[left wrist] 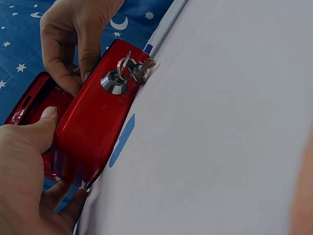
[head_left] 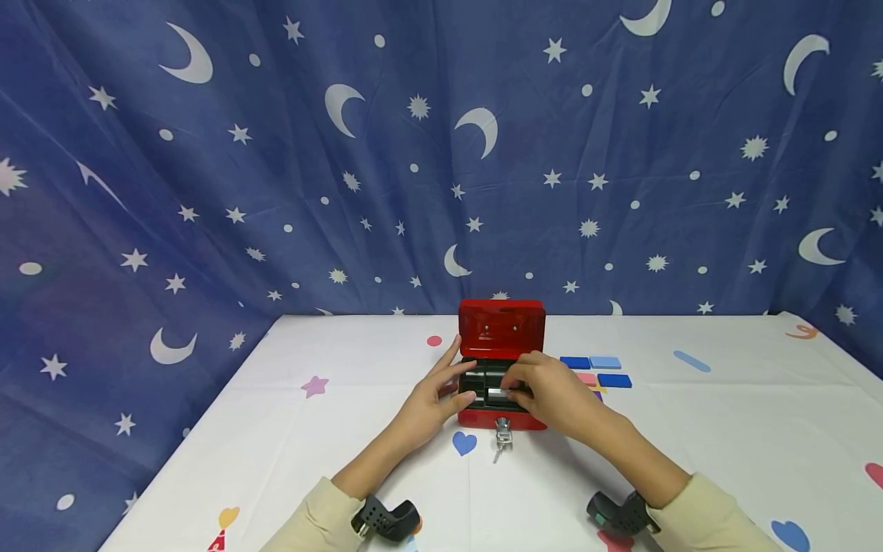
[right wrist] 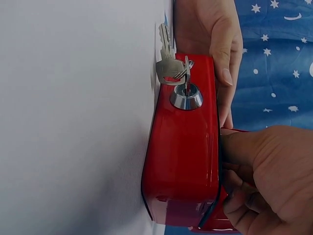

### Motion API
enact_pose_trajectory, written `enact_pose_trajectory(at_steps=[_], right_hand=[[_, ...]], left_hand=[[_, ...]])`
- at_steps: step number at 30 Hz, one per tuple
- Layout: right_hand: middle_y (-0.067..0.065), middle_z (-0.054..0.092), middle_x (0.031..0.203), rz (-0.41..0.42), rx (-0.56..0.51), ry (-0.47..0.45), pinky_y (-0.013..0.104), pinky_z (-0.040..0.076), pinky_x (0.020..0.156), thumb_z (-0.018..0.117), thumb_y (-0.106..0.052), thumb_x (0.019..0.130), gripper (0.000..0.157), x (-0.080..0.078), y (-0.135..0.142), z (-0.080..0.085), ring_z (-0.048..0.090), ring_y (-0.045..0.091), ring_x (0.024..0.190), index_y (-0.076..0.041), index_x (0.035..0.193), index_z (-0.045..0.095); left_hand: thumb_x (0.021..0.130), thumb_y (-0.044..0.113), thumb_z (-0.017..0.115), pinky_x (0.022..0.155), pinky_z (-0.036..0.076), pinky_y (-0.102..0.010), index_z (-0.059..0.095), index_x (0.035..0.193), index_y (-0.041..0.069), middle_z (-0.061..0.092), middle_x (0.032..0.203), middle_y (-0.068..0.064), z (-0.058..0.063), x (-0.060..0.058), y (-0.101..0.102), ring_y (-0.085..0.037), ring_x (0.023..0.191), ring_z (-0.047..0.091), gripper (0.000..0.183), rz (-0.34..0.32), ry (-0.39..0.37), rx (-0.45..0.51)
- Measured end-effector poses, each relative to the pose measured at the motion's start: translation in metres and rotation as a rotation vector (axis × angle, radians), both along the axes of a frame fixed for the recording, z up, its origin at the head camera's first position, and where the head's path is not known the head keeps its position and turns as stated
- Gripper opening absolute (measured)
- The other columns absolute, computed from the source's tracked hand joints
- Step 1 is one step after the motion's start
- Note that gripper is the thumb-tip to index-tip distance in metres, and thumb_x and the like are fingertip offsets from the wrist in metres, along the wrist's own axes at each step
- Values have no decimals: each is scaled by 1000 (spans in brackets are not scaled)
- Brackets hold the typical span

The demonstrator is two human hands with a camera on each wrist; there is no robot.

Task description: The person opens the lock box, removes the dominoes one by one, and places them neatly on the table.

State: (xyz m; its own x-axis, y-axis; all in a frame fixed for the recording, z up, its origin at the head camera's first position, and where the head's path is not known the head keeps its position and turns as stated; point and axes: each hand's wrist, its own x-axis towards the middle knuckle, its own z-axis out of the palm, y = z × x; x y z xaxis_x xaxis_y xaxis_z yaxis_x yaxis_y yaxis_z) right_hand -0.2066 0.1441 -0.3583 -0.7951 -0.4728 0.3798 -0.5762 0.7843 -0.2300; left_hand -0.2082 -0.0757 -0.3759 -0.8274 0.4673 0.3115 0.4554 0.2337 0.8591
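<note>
A red metal cash box [head_left: 476,418] stands on the table with its lid [head_left: 502,328] raised. Inside is a black tray [head_left: 485,376] divided into compartments. My left hand [head_left: 429,405] holds the box's left side, thumb over the rim and fingers along the outer wall. My right hand [head_left: 552,387] reaches down into the tray's right half with curled fingers. Its fingertips are hidden behind the front wall in both wrist views, and I cannot tell what they hold. A key ring with keys [right wrist: 171,68] hangs from the round silver lock [right wrist: 187,98] on the front.
Several flat coloured pieces lie right of the box, among them a dark blue piece [head_left: 614,380], a light blue piece [head_left: 605,363] and a pink piece [head_left: 586,379]. A white cloth with printed shapes [head_left: 372,360] covers the table. Behind it hangs a blue star-and-moon curtain [head_left: 386,192].
</note>
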Motion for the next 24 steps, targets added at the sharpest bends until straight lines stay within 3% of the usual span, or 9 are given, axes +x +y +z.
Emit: enact_pose_trajectory(at_steps=[10,20,24], right_hand=[[0,66,88,7,11,4,35,55,81,83,-8,74,17,-3,1,4,60,19,87,-15,87,75],[-2,65,87,41,-2,-2,33,56,79,83,-9,74,17,-2,2,-4,60,16,84,-16,87,74],[-2,64,86,46,-21,31,33,56,78,83,-7,73,18,-3,1,-3,59,16,83,-14,87,74]], left_hand=[[90,5,64,104,35,-51,48,137,-4,13,158,-10,2,-2,1,-35,141,22,50,7,-1,6],[91,6,63,106,34,-50,46,138,-4,10,159,-7,-6,-1,-2,-32,141,21,51,-14,-36,7],[91,7,64,106,34,-50,47,138,-4,11,159,-7,-4,-4,-3,-31,142,21,51,-20,-12,13]])
